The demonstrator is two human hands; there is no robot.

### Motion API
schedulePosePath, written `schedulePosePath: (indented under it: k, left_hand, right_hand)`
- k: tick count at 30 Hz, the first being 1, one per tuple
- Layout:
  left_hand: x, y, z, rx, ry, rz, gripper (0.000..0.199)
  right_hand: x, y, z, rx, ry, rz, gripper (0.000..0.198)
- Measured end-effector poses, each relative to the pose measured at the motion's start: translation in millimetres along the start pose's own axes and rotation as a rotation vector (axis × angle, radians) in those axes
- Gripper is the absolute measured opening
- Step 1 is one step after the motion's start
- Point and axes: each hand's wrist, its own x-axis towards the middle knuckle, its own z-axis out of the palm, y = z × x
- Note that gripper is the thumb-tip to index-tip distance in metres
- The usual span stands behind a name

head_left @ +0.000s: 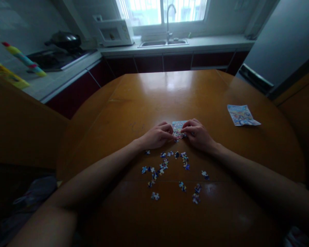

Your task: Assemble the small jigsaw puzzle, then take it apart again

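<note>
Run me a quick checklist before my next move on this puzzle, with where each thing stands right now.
1. Left hand at the left side of the flat, pale-blue and multicoloured jigsaw section: ok.
2. Right hand at the section's right side: ok.
3. A loose piece pinched in the fingers: cannot tell, too small and partly hidden.
4. Small, multicoloured, knobbed loose pieces gathered in one group: not ok, scattered over the near part of the brown, glossy, rounded table.
5. Creased, colourful printed paper sheet apart from the jigsaw section: ok, off to the right.
</note>
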Motion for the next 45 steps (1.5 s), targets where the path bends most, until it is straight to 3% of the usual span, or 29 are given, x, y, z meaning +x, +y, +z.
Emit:
schedulePosePath:
  k: [8,15,32,45]
  left_hand:
    - [0.5,1.0,-0.5,-0.026,0.019,-0.025,0.031]
    - [-0.2,2.0,-2.2,-0.051,-0.056,-0.003,0.028]
    - [-0.9,-0.4,2.9,0.020,0.040,-0.087,0.027]
    - [2.0,7.8,-4.7,-0.088,-0.002,0.023,0.027]
  right_hand:
    - [-0.1,1.8,0.2,-0.050,-0.063,-0.002,0.030]
    - [-0.9,4.6,1.4,-0.047,-0.074,0.003,0.029]
    - [-0.6,1.2,-1.4,-0.046,-0.078,-0.002,0.028]
    - [-0.5,3.9,0.0,-0.027,-0.076,0.012,0.033]
